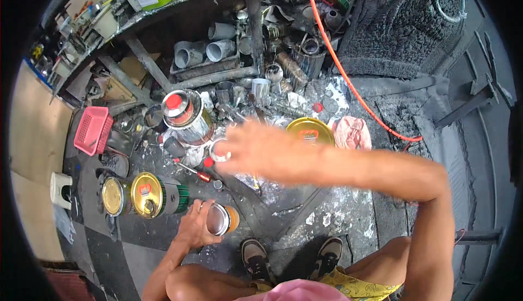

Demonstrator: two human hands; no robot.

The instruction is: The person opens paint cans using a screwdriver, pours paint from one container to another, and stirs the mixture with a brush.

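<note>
My left hand is wrapped round a small can with a silvery top and an orange side, low over the floor in front of my shoes. My right hand, smeared by motion, reaches across from the right, so its fingers cannot be read. Close by its fingertips is a small white round container with a reddish top, partly covered by the hand. Below that lies a red-handled screwdriver. Two gold-lidded cans lie to the left of my left hand.
A large metal tin with a red cap stands at left centre. Behind my right forearm sit another gold-lidded can and a pink cloth. An orange hose crosses the floor. A pink basket is at far left, below a cluttered bench.
</note>
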